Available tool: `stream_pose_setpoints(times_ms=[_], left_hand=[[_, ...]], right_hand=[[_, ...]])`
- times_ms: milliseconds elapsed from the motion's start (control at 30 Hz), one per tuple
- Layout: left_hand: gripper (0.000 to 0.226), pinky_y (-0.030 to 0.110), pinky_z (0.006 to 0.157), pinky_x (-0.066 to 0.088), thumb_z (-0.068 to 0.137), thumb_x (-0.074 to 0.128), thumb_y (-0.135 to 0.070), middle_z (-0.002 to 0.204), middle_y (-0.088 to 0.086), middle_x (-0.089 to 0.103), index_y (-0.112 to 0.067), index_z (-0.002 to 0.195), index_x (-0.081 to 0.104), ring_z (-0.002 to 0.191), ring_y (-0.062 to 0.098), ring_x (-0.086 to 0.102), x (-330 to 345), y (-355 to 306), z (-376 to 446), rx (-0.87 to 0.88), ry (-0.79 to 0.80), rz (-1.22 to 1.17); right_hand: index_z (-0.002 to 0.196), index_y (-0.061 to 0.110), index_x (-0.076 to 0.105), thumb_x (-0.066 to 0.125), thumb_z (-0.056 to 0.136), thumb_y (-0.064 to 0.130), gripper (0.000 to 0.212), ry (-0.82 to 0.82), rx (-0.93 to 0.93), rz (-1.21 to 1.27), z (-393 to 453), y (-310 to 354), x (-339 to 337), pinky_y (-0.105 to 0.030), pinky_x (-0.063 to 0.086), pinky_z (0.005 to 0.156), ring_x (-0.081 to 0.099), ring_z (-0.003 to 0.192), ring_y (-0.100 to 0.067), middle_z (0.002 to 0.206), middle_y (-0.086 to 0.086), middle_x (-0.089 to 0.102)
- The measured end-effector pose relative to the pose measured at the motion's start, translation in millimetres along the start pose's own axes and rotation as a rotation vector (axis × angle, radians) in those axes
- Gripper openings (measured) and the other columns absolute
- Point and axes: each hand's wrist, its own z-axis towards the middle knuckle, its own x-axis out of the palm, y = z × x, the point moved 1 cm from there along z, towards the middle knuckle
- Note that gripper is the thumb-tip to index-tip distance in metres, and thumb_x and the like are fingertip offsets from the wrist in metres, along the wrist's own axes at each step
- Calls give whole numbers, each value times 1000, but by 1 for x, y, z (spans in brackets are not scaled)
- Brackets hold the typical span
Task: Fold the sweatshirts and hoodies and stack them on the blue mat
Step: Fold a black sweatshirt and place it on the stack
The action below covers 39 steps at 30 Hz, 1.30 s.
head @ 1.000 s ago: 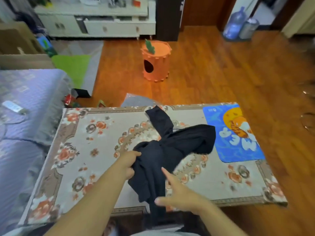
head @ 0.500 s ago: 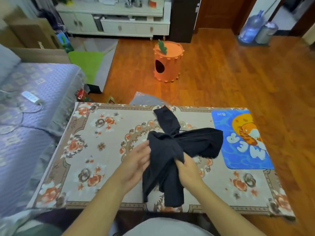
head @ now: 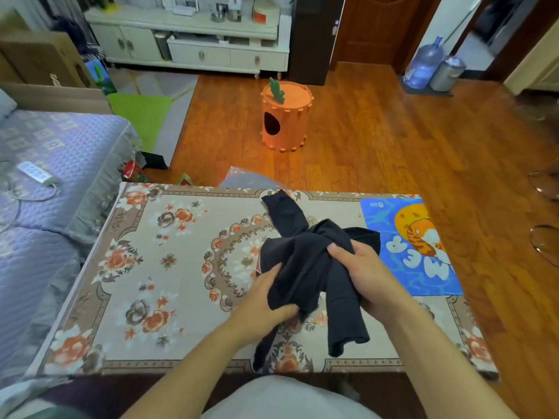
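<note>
A black sweatshirt [head: 305, 261] is bunched up over the middle of the floral-covered table [head: 145, 267]. My left hand [head: 266, 300] grips its lower left folds from below. My right hand [head: 360, 273] clutches the cloth on the right side. One sleeve lies flat toward the table's far edge and another part hangs down near the front edge. The blue mat [head: 417, 267] with an orange cat picture lies on the table's right end, with nothing stacked on it; the sweatshirt's right edge just overlaps its left border.
A bed with a purple quilt [head: 45, 182] and a white power strip [head: 34, 173] stands to the left. Beyond the table on the wooden floor is an orange stump-shaped box [head: 286, 116]. A plastic bag [head: 248, 178] peeks over the far edge.
My right hand went from open beside the sweatshirt to gripping it. Both hands have gathered the cloth and shifted it slightly right toward the blue mat.
</note>
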Motion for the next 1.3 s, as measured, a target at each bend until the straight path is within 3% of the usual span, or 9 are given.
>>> stream_pose_setpoints(times_ms=[100,200,333,467,567,733,900,1100,1300], left_hand=[[113,44,116,36,72,78,-65,161,-25,13,-53,153,0,145,11,28,24,5,-5,-16,-18,108],[112,52,112,43,74,71,-72,163,-16,15,-49,154,-3,146,20,33,42,11,-1,-96,-157,184],[30,32,88,58,100,56,-27,122,-8,61,-40,126,49,108,14,64,33,17,9,-122,-246,225],[20,33,71,60,105,42,-15,90,-7,62,-28,103,57,80,11,63,-8,8,4,-172,-458,191],[23,40,64,59,105,37,-14,87,-3,60,-27,92,52,79,16,61,-43,-3,-4,-124,-554,224],[18,32,69,52,104,38,-23,91,-10,59,-30,101,55,78,7,56,-55,-34,-23,59,-209,606],[14,38,77,56,107,39,-31,96,-9,62,-31,107,52,82,9,60,-29,-37,-31,56,-83,588],[18,28,84,54,107,40,-29,103,-13,64,-31,113,57,91,7,60,-28,-51,-54,62,-60,511],[20,33,85,58,106,44,-28,105,-6,67,-26,118,61,93,11,63,-35,-55,-59,50,-179,422]], right_hand=[[116,14,70,54,102,27,24,-64,8,112,-6,4,-13,-45,58,83,72,99,-32,107,-14,74],[116,11,70,54,102,27,26,-88,-10,167,-11,11,-21,-44,57,84,72,100,-31,108,-14,74],[112,8,70,53,102,25,26,-94,-24,220,-12,17,-31,-32,56,67,74,91,-27,103,-13,75],[107,11,70,53,102,23,21,-104,-29,175,-11,16,-49,-31,56,59,74,81,-23,96,-11,76],[102,17,70,54,102,28,19,-224,-14,-328,16,-1,-86,-41,56,75,72,89,-28,94,-7,76],[130,16,52,56,94,23,37,-444,-14,-1279,64,-57,-128,-45,46,87,52,113,-39,125,-18,56],[159,25,-5,70,62,66,129,226,20,-1069,39,-163,-38,-42,16,122,3,152,-29,165,-6,2],[155,36,4,70,70,71,114,-89,70,-885,45,-221,23,-45,37,116,31,146,-24,161,6,28],[153,42,7,68,57,84,121,-58,-32,-781,43,-214,49,-49,37,114,29,146,-20,160,11,24]])
